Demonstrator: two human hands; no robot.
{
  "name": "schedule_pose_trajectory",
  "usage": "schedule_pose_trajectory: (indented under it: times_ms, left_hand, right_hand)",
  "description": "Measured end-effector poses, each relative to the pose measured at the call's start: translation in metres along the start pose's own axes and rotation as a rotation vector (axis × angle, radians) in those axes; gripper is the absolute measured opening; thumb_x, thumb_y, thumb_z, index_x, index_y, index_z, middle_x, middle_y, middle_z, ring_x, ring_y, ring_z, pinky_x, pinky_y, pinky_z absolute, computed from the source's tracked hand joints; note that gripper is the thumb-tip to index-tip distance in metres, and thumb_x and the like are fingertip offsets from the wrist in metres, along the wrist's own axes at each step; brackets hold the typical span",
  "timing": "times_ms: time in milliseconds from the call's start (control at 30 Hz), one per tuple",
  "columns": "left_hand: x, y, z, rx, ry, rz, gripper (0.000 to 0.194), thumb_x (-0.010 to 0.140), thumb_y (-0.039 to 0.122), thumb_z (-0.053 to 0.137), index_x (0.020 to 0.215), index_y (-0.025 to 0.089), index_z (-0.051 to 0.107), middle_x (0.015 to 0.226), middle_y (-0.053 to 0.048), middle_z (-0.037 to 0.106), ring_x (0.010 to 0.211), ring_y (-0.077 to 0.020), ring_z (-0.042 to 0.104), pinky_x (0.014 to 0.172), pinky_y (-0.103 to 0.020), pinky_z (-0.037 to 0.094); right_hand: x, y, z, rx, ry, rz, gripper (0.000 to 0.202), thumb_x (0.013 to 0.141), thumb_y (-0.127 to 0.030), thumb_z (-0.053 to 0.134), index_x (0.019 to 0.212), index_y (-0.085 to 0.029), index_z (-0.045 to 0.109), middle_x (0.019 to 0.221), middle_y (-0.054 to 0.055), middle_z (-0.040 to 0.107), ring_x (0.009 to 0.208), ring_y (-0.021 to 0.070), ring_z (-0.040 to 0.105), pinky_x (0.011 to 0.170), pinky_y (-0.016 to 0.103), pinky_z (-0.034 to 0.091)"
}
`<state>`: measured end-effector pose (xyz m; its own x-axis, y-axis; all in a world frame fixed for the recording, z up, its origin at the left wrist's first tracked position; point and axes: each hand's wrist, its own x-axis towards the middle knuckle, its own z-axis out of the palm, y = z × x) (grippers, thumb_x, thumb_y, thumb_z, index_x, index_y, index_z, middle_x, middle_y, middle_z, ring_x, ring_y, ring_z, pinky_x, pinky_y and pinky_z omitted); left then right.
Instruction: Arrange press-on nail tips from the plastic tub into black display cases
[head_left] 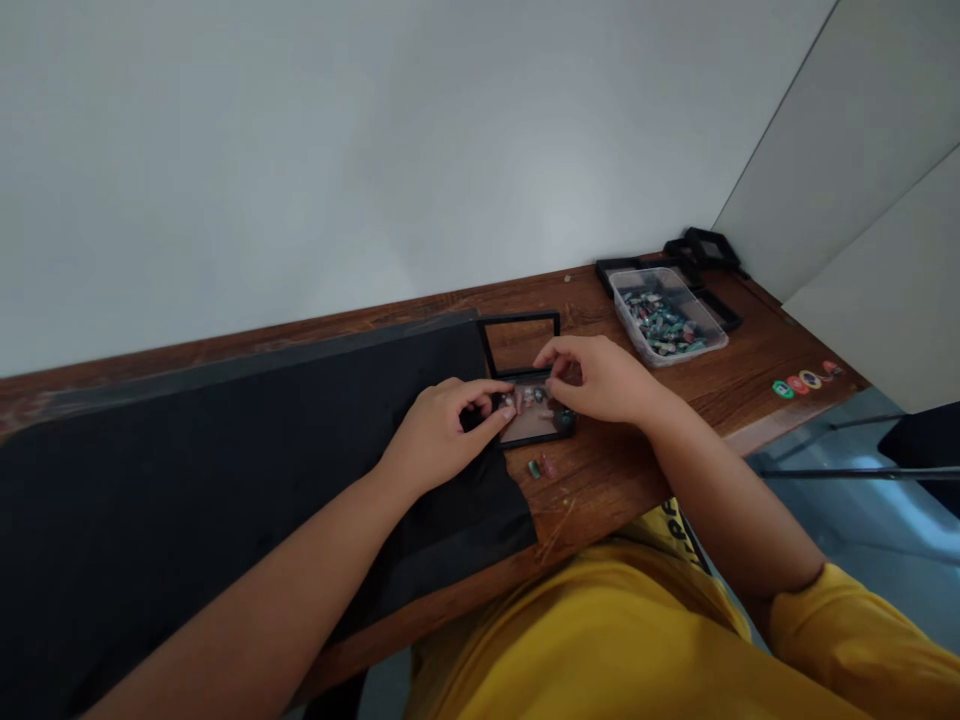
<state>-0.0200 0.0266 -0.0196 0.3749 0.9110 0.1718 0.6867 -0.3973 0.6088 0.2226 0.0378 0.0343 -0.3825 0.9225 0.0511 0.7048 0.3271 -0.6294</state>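
A small black-rimmed display case point(534, 440) lies opened on the table, several small polished stones point(531, 396) inside its lower half. Its raised half point(522, 318) is an empty-looking black frame lying behind. My left hand point(441, 432) reaches over the case's left rim, thumb and forefinger curled closely around the stones there. At the case's back right corner, my right hand point(600, 378) has its thumb and forefinger drawn together. What either hand pinches is too small to tell. Just in front of the case lie a green stone point(534, 469) and a pink stone point(548, 464).
A clear plastic tub point(709, 345) of mixed coloured stones stands to the right. Behind it are several black frames point(712, 247). Round colourful stickers point(810, 379) are on the table's right end. A black mat point(247, 470) covers the left side, with a white wall behind.
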Motion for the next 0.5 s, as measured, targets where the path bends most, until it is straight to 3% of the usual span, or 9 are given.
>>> schedule_pose_trajectory:
  times_ms: [200, 500]
  left_hand:
    - [-0.0001, 0.0006, -0.0006, -0.002, 0.001, -0.007, 0.042, 0.093, 0.056, 0.062, 0.118, 0.027, 0.078, 0.079, -0.002, 0.071, 0.076, -0.0225, 0.062, 0.071, -0.035, 0.05]
    - [0.0012, 0.0032, -0.0002, -0.031, 0.016, -0.016, 0.043, 0.09, 0.056, 0.061, 0.114, 0.025, 0.08, 0.077, -0.003, 0.07, 0.075, -0.0233, 0.062, 0.074, -0.037, 0.051]
  right_hand:
    - [-0.0041, 0.0001, -0.0072, 0.058, -0.216, -0.159, 0.022, 0.08, -0.01, 0.077, 0.1, -0.018, 0.074, 0.085, -0.001, 0.077, 0.073, 0.0125, 0.064, 0.072, 0.025, 0.04]
    - [-0.0038, -0.002, 0.0003, 0.009, -0.21, -0.181, 0.026, 0.084, -0.008, 0.072, 0.107, -0.019, 0.075, 0.087, -0.001, 0.078, 0.072, 0.0123, 0.062, 0.072, 0.026, 0.039]
